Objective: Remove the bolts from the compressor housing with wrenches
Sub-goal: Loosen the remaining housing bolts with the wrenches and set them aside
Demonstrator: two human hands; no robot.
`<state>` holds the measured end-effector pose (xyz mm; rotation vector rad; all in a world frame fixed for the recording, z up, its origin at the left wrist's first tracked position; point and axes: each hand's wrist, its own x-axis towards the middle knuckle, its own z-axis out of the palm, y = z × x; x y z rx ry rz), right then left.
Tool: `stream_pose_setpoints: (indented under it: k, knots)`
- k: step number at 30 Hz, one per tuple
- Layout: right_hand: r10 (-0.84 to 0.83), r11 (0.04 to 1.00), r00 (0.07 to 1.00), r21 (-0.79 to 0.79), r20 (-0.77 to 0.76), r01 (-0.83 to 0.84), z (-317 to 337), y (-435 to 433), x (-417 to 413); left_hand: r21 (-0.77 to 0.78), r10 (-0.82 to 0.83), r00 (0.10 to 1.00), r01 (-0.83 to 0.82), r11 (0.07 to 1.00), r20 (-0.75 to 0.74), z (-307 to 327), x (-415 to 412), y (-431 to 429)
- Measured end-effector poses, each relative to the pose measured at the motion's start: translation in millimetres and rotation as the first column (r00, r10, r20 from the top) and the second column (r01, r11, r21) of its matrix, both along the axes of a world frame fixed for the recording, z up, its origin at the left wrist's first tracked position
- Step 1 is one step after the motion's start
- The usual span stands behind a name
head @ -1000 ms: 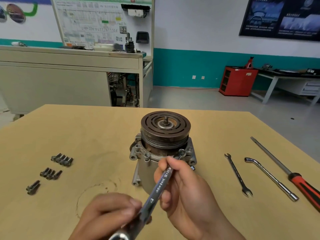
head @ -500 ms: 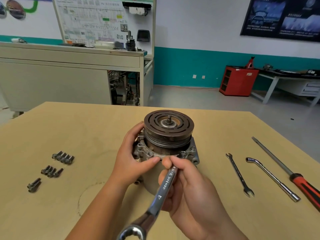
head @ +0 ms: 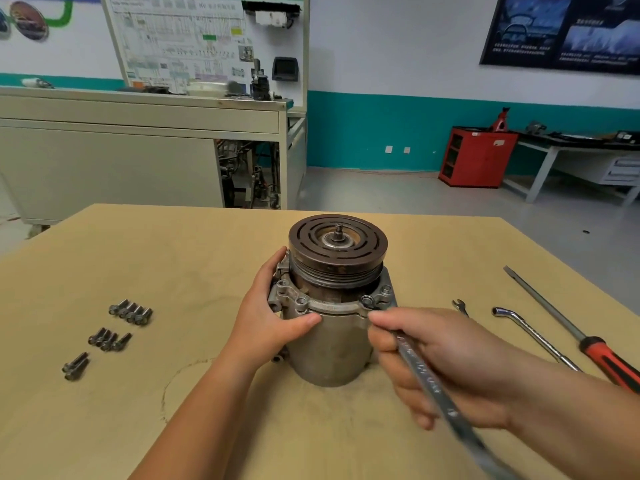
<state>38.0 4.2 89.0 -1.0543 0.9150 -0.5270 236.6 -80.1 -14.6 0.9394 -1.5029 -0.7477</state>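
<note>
You are at a tan wooden tabletop point(head: 104, 427) in a workshop with white walls banded in teal, a grey training bench point(head: 138, 150) ahead and a red metal cabinet point(head: 476, 157) off to the right. The grey cylindrical compressor housing point(head: 332, 351) stands upright at the table's middle, its dark slotted pulley disc point(head: 337, 241) on top. Your left hand point(head: 273, 323) wraps the housing's left side, thumb across the front just under the flange. Your right hand point(head: 446, 362) is clenched around a long silver wrench point(head: 426, 379), whose far end reaches the bolt point(head: 367, 301) on the flange's right front; the shaft runs back towards you, blurred. Loose dark bolts point(head: 130, 311) lie in three clusters on the left. To the right lie a small open-end spanner point(head: 460, 306), a bent chrome socket wrench point(head: 530, 334) and a red-handled screwdriver point(head: 588, 341).
</note>
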Motion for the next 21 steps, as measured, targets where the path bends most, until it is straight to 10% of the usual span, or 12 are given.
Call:
stream_pose_setpoints:
  k: [7,13,21]
  knots:
    - [0.285,0.934,0.833,-0.059,-0.474,-0.352,31.6,-48.7,-49.7,-0.011,-0.023,0.999,0.023,1.000,0.028,-8.7,4.2,1.8]
    - [0.349,0.916,0.907,-0.120,-0.236,-0.384,26.2,-39.2,-58.6,0.046,-0.066,0.997,0.064,0.997,0.050,-10.6,8.8,2.0]
    - [-0.013,0.983,0.982,-0.177,0.190,0.047,-23.1,16.6,-23.4,-0.001,0.017,0.999,-0.017,1.000,0.044,-10.0,-7.0,9.9]
